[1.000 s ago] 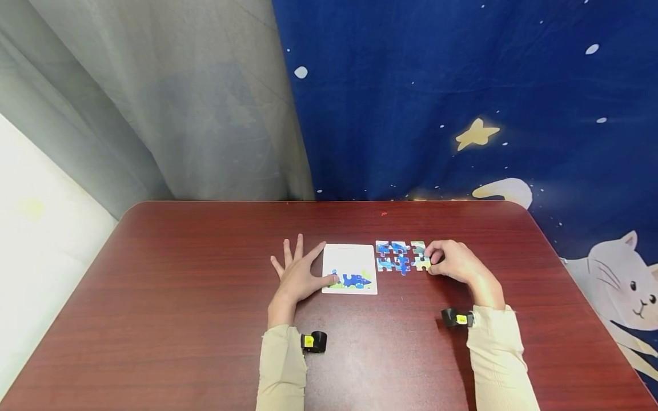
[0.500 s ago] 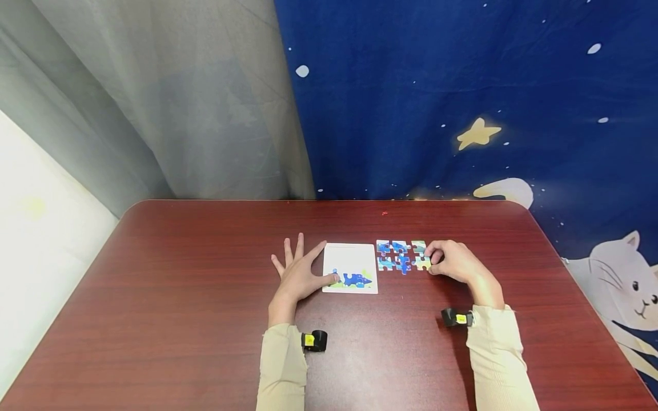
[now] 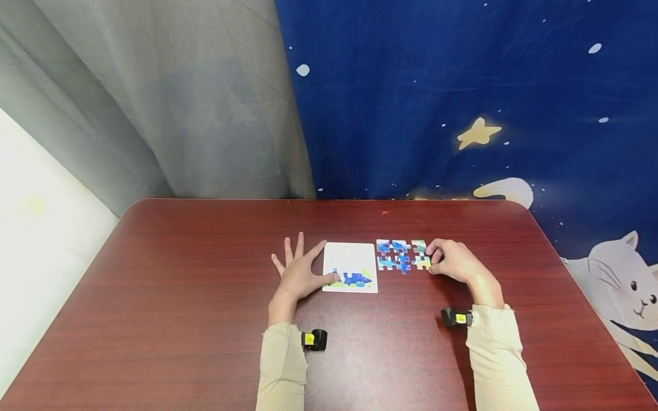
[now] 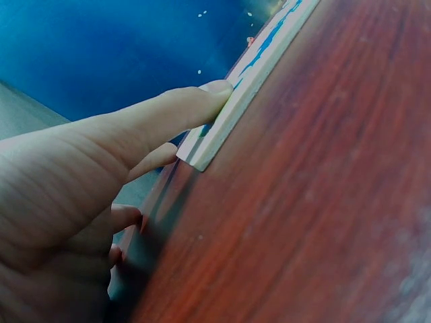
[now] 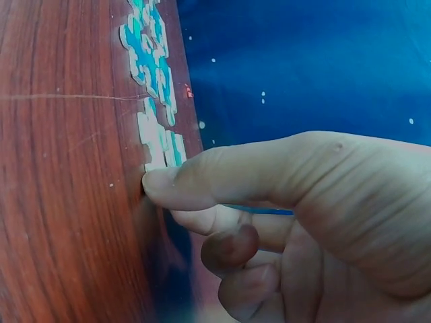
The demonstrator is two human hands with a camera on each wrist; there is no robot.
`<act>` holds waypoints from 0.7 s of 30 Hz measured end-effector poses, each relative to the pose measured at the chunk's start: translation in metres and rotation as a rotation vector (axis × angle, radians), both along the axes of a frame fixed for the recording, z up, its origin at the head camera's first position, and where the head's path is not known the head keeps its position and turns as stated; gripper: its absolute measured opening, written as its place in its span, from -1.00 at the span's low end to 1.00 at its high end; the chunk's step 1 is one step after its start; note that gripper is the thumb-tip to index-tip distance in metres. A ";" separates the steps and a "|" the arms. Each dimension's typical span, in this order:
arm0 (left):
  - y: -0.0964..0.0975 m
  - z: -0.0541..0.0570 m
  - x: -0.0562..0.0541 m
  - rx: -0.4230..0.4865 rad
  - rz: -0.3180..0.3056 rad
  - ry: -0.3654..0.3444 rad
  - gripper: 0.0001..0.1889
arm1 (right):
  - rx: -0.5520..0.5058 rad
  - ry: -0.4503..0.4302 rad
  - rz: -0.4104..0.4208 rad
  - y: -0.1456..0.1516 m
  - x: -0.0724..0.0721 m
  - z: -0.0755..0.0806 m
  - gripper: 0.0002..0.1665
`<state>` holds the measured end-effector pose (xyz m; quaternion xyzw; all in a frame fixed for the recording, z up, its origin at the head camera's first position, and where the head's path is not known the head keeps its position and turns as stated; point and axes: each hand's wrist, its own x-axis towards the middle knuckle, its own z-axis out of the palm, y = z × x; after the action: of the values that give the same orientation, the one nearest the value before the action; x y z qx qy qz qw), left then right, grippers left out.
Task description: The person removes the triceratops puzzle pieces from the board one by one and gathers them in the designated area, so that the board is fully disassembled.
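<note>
In the head view my left hand (image 3: 298,279) lies spread at the left of a white square puzzle board (image 3: 346,254). Its thumb presses on the lower left corner, where a blue-and-green picture shows; the forefinger touches the upper left corner. My right hand (image 3: 457,262) has curled fingers at the right end of several loose jigsaw pieces (image 3: 400,246). Thumb and forefinger pinch the outer edge of a yellow-green jigsaw piece (image 3: 422,263). In the right wrist view the thumb tip (image 5: 161,187) is against that piece; the forefinger's tip is hidden behind it.
A dark red wooden table (image 3: 205,342) carries everything. The pieces lie in two rows just right of the board. A small red scrap (image 3: 384,213) lies near the far edge. Grey and blue curtains (image 3: 385,103) hang behind the table.
</note>
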<state>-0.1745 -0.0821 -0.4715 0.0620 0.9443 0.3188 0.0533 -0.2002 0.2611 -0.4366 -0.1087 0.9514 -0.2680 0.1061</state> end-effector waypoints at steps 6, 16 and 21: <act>0.000 0.000 0.000 -0.006 -0.002 -0.008 -0.11 | 0.001 0.060 -0.004 -0.003 0.002 0.007 -0.72; 0.000 0.001 0.000 -0.004 -0.002 -0.004 -0.12 | 0.010 0.204 0.077 -0.037 0.007 0.016 -0.85; 0.000 0.001 0.000 -0.004 -0.001 -0.005 -0.12 | 0.003 0.247 0.188 -0.076 0.015 0.017 -0.84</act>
<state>-0.1748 -0.0822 -0.4708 0.0616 0.9448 0.3169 0.0560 -0.1857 0.1850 -0.4198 -0.2294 0.9432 -0.2400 0.0134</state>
